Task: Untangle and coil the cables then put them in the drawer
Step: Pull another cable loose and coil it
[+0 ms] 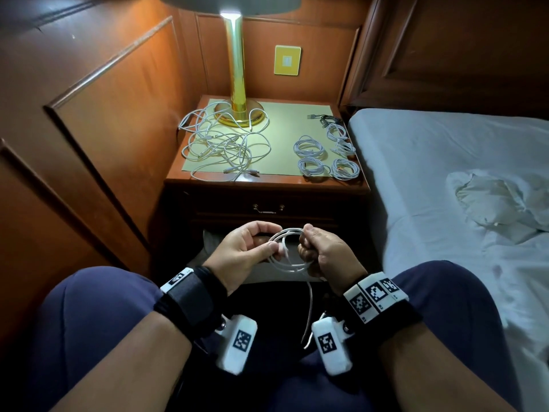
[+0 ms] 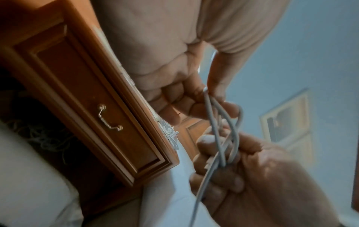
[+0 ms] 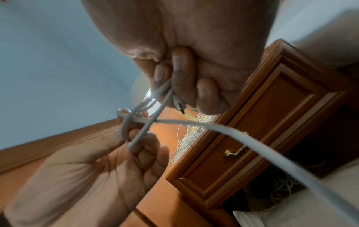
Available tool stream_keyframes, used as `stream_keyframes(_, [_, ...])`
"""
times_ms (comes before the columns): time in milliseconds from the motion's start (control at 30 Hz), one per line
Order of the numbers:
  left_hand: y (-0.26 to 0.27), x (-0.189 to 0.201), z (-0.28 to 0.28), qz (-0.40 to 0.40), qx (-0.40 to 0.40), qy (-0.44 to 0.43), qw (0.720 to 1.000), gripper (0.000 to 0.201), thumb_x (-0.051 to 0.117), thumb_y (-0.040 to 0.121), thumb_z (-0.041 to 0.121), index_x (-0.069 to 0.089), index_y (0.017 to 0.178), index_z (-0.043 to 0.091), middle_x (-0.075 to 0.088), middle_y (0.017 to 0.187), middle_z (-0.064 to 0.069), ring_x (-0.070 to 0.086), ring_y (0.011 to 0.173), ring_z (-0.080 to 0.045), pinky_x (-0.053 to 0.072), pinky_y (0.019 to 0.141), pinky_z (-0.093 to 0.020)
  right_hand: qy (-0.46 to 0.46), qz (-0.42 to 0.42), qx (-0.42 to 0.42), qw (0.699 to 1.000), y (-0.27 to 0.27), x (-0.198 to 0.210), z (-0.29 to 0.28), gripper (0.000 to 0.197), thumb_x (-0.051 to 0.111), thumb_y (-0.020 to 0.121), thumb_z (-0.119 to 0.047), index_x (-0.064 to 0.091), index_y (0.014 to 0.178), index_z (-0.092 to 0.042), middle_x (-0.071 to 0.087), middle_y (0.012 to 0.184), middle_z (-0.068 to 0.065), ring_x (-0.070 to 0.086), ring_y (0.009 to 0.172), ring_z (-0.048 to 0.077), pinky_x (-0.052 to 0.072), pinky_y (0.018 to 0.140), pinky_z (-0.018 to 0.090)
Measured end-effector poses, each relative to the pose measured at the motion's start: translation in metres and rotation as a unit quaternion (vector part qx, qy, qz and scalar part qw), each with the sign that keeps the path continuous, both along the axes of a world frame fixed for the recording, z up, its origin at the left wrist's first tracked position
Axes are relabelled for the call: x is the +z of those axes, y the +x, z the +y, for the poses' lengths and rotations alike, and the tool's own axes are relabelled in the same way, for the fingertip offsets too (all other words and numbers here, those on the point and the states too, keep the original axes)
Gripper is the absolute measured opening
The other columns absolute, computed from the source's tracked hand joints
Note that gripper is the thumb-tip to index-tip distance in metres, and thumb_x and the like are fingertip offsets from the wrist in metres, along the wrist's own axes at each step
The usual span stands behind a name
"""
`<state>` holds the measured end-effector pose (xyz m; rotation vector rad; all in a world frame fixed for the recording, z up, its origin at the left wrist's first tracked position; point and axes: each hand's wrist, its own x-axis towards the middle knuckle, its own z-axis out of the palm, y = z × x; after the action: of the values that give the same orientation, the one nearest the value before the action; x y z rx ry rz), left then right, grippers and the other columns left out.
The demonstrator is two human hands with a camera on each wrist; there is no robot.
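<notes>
Head view: thin white cable [image 1: 289, 251] half-wound into loose loops, left hand [image 1: 242, 255] fingers pinching it, right hand [image 1: 322, 252] fingers curled tightly around it, tail dangling.

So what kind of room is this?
Most likely a bedroom, maybe in a hotel: a bed with white sheets stands beside a wooden nightstand that carries a gold lamp.

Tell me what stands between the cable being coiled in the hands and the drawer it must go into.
The drawer itself: its front looks shut under the nightstand top. Both the left hand and right hand grip the white cable, so one must let go and pull the handle. Nothing else visible blocks the way.
</notes>
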<state>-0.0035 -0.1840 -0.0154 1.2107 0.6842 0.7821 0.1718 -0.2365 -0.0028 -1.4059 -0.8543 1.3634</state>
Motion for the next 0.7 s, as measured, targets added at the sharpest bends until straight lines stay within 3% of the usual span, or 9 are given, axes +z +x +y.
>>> stream_keyframes(167, [0.001, 0.004, 0.0, -0.1, -0.024, -0.137, 0.985, 0.033, 0.056, 0.082, -0.02, 0.049, 0.103, 0.005, 0.065, 0.068, -0.003, 0.064, 0.064, -0.011, 0.053, 0.068, -0.021, 0.057, -0.098, 0.0, 0.994, -0.005, -0.004, 0.001, 0.04, 0.034, 0.109, -0.022, 0.042, 0.07, -0.014, 0.036, 0.056, -0.002, 0.029, 0.039, 0.0, 0.026, 0.04, 0.013])
stream_keyframes(267, [0.001, 0.01, 0.002, -0.169, -0.023, -0.233, 0.957, 0.029, 0.047, 0.07, -0.003, 0.049, 0.098, 0.005, 0.057, 0.068, -0.011, 0.058, 0.065, -0.019, 0.048, 0.073, -0.029, 0.083, -0.156, 0.002, 0.984, -0.001, -0.009, 0.003, 0.039, 0.035, 0.109, -0.023, 0.045, 0.072, -0.015, 0.04, 0.057, -0.006, 0.034, 0.042, 0.0, 0.03, 0.045, 0.013])
stream_keyframes(333, [0.003, 0.007, 0.002, -0.112, -0.012, -0.182, 0.977, 0.022, 0.055, 0.076, 0.004, 0.048, 0.096, 0.008, 0.055, 0.068, -0.008, 0.054, 0.063, -0.017, 0.046, 0.067, -0.025, 0.102, -0.197, 0.002, 0.975, 0.0, -0.015, 0.004, 0.039, 0.037, 0.107, -0.03, 0.047, 0.072, -0.017, 0.044, 0.059, -0.007, 0.038, 0.047, 0.003, 0.033, 0.05, 0.018])
stream_keyframes(400, [0.007, -0.002, 0.001, -0.002, 0.005, -0.063, 0.998, 0.028, 0.066, 0.083, -0.001, 0.048, 0.101, 0.01, 0.058, 0.076, -0.007, 0.055, 0.067, -0.014, 0.049, 0.066, -0.022, 0.116, -0.244, 0.002, 0.963, 0.001, -0.019, 0.004, 0.038, 0.039, 0.103, -0.037, 0.049, 0.071, -0.019, 0.047, 0.061, -0.007, 0.042, 0.054, 0.006, 0.038, 0.056, 0.024])
stream_keyframes(467, [0.008, -0.014, 0.002, 0.112, 0.034, 0.043, 0.992, 0.032, 0.067, 0.087, -0.007, 0.051, 0.104, 0.015, 0.059, 0.087, -0.008, 0.056, 0.074, -0.014, 0.051, 0.073, -0.025, 0.121, -0.268, -0.001, 0.956, 0.002, -0.02, 0.003, 0.038, 0.04, 0.105, -0.034, 0.049, 0.071, -0.021, 0.048, 0.062, -0.008, 0.044, 0.054, 0.004, 0.04, 0.06, 0.027])
stream_keyframes(533, [0.006, -0.023, 0.006, 0.2, 0.11, 0.102, 0.968, 0.029, 0.071, 0.085, 0.001, 0.054, 0.097, 0.021, 0.061, 0.09, -0.005, 0.059, 0.075, -0.015, 0.054, 0.075, -0.033, 0.124, -0.29, -0.008, 0.949, 0.004, -0.019, 0.003, 0.036, 0.042, 0.106, -0.031, 0.049, 0.072, -0.024, 0.049, 0.063, -0.009, 0.045, 0.054, 0.003, 0.042, 0.061, 0.031])
stream_keyframes(600, [0.004, -0.025, 0.011, 0.192, 0.16, 0.081, 0.965, 0.021, 0.074, 0.084, 0.008, 0.056, 0.088, 0.018, 0.063, 0.081, -0.005, 0.063, 0.072, -0.019, 0.057, 0.074, -0.043, 0.126, -0.32, -0.008, 0.939, 0.007, -0.018, 0.004, 0.036, 0.042, 0.106, -0.033, 0.048, 0.071, -0.025, 0.05, 0.064, -0.008, 0.046, 0.055, 0.005, 0.043, 0.062, 0.037])
stream_keyframes(700, [0.006, -0.015, 0.013, 0.094, 0.147, -0.019, 0.985, 0.014, 0.068, 0.088, -0.002, 0.059, 0.083, 0.007, 0.064, 0.069, -0.007, 0.066, 0.059, -0.014, 0.056, 0.066, -0.033, 0.127, -0.355, -0.015, 0.926, 0.012, -0.018, 0.006, 0.037, 0.041, 0.104, -0.039, 0.049, 0.073, -0.02, 0.051, 0.064, -0.004, 0.047, 0.056, 0.01, 0.044, 0.062, 0.042])
